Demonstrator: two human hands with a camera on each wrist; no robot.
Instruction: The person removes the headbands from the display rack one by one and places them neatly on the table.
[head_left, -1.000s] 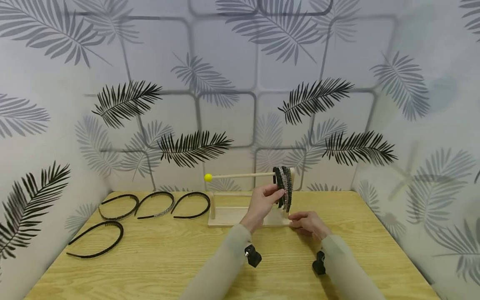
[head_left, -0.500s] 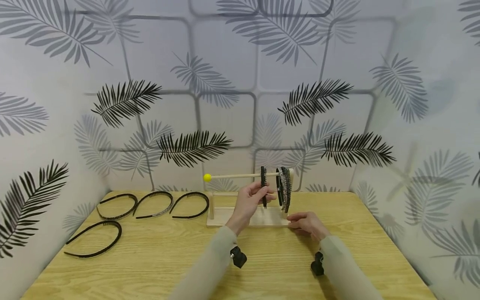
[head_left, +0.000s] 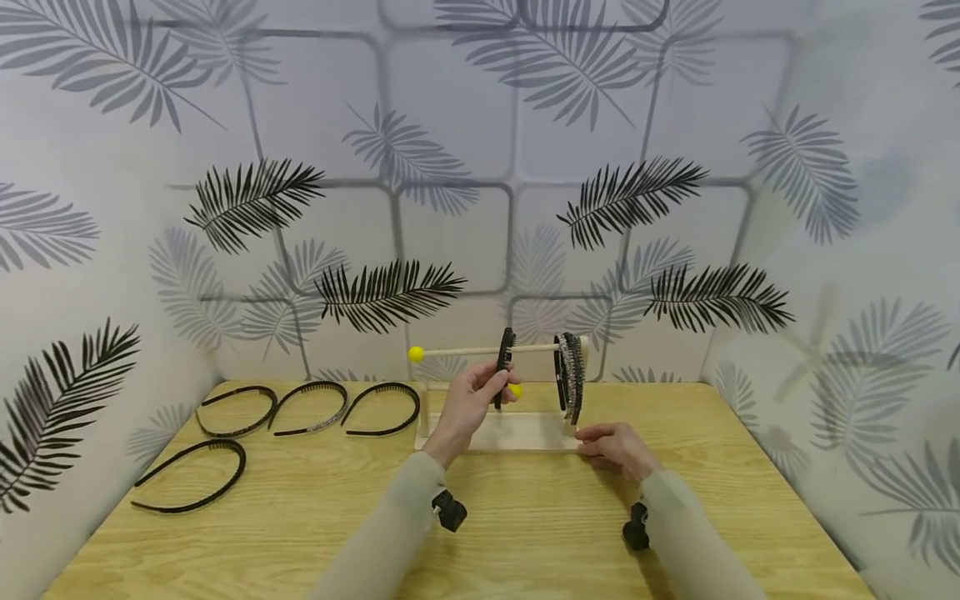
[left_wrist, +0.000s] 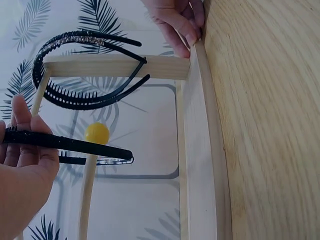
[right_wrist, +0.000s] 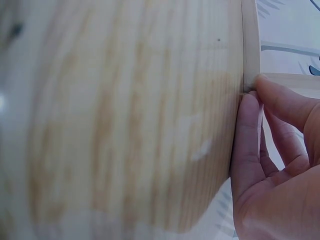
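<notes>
My left hand pinches a black toothed headband between thumb and fingers. In the head view this headband stands upright, crossing the upper rod of a pale wooden stand. In the left wrist view the headband passes near a yellow ball on a rod's end. Several other headbands, one glittery silver, hang bunched at the rod's right end. My right hand grips the stand's base at its right corner; the right wrist view shows thumb and fingers at that corner.
Three dark headbands lie in a row at the back left, among them one with a silver glitter part. A plain black headband lies in front of them. The wood-grain table meets a leaf-patterned wall behind the stand.
My left hand has drawn one black headband leftward along the upper rod, away from the hanging bunch. A second yellow ball now shows beside that hand. The right hand stays at the base.
</notes>
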